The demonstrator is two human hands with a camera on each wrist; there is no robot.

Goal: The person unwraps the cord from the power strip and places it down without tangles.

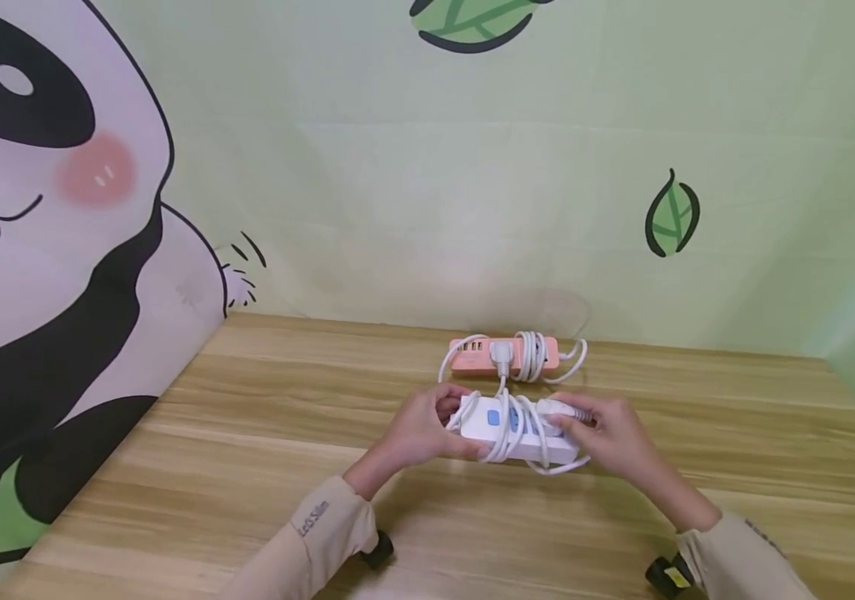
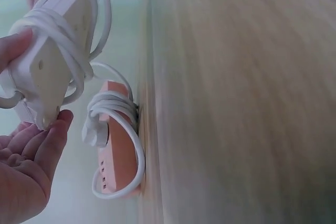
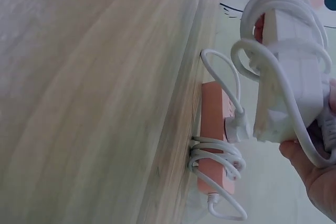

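Note:
A white power strip with blue parts on its top is held up off the table, its white cord wound round it. My left hand grips the strip's left end, thumb on the near side and fingers behind. At the other end, my right hand pinches a white plug that sits on the strip's top, its ribbed cord end passing between finger and thumb. Whether the plug is fully in its socket cannot be made out.
Behind the hands, a pink power strip rests on the wooden table near the wall. It has a white plug in it and a white cord wound round it. A panda-print backdrop stands behind the table.

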